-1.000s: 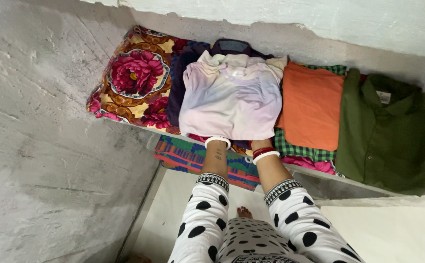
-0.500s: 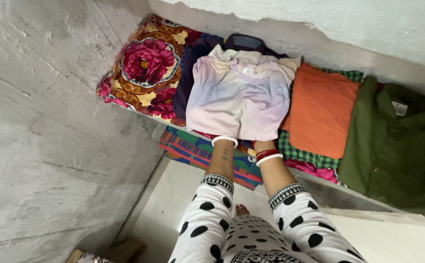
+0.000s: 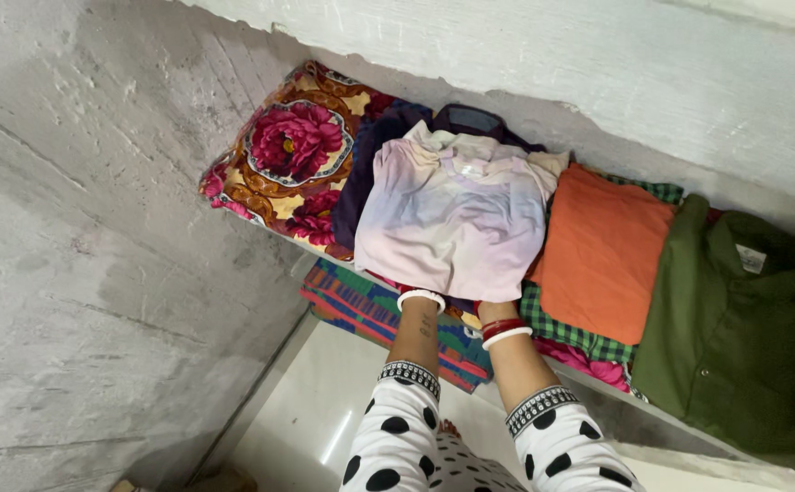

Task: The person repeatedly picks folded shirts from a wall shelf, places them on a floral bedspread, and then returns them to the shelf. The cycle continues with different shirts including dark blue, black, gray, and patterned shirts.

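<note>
1. Folded pale pink-lilac shirt sits mid-frame, top of a dark pile on the shelf — both arms reach up to its near edge.
2. Left hand — tucked under the shirt's lower-left hem; only the wrist w/ white bangle shows. Fingers spread or pinching? Can't tell, cloth hides them.
3. Right hand — same story, under the lower-right hem, red and white bangles showing; grip hidden.
4. Key relation: shirt lies straight ahead of and above both hands, its long axis running from the hands up toward the wall; hands abt equally near, one per corner.
5. Neighbours: floral blanket upper left, orange cloth just right, touching the shirt's edge, green shirt far right.
</note>
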